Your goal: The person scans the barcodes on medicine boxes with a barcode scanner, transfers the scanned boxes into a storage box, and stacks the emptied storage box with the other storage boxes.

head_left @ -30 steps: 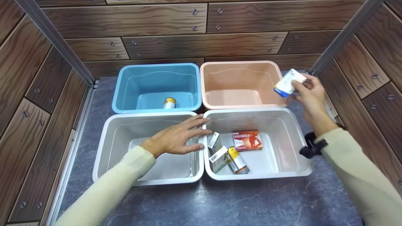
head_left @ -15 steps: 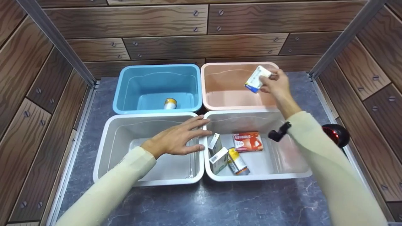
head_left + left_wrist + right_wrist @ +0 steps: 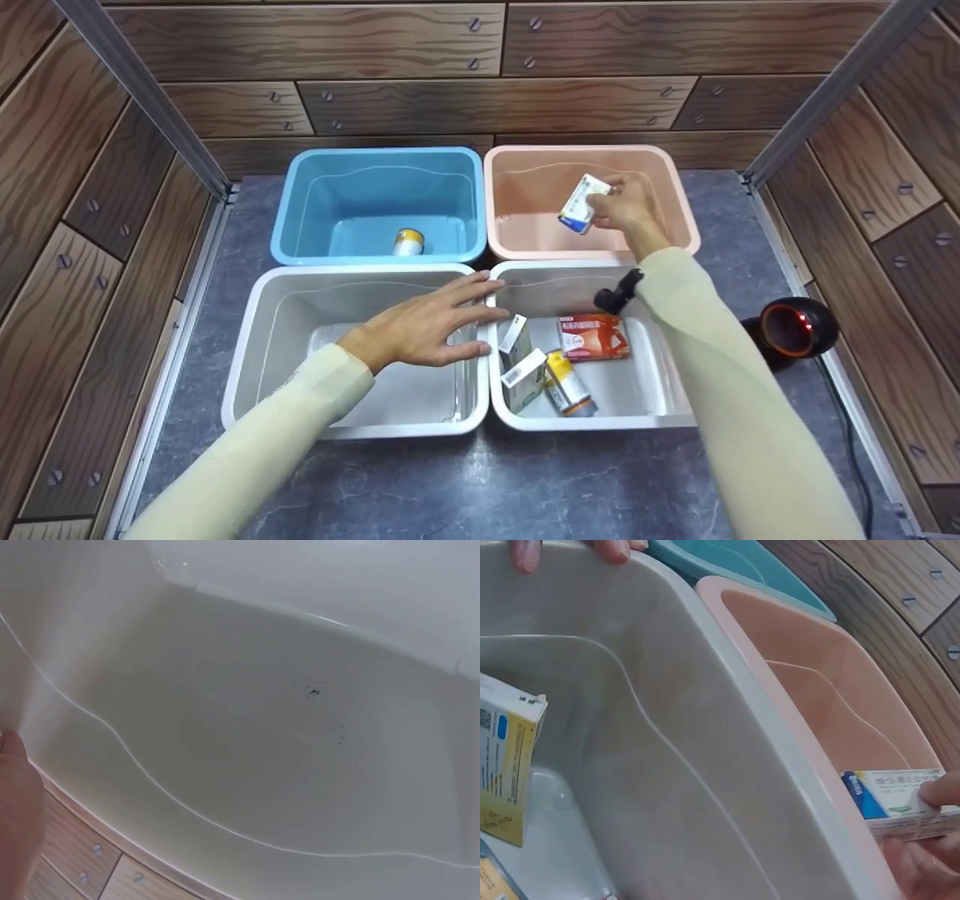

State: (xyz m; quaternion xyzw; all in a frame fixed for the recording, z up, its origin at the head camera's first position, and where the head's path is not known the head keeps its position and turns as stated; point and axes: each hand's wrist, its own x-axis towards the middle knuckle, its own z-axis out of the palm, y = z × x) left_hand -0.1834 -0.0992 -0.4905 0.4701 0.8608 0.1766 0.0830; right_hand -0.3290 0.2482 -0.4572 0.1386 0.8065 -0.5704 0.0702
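My right hand (image 3: 628,206) pinches a small white medicine box (image 3: 585,202) with a blue end, above the pink bin (image 3: 517,253). The right wrist view shows thumb and fingers on the same medicine box (image 3: 900,799), beside the pink bin's rim. With fingers spread and straight, my left hand (image 3: 427,326) rests on the adjoining rims of the left grey bin (image 3: 244,352) and right grey bin (image 3: 600,424). Inside the right grey bin are a red box (image 3: 592,336), a yellow-and-grey bottle (image 3: 568,384) and two upright boxes (image 3: 523,379).
A blue bin (image 3: 277,225) at the back left holds a small yellow-and-white can (image 3: 409,242). On the right stands a black scanner (image 3: 799,328) with a red light and a trailing cable. Wood-patterned walls (image 3: 405,45) surround the dark marbled surface (image 3: 472,487).
My right hand has carried the white medicine box leftward, from right of the pink bin to above it. The scanner has come into view from behind the sleeve. My left hand stays put.
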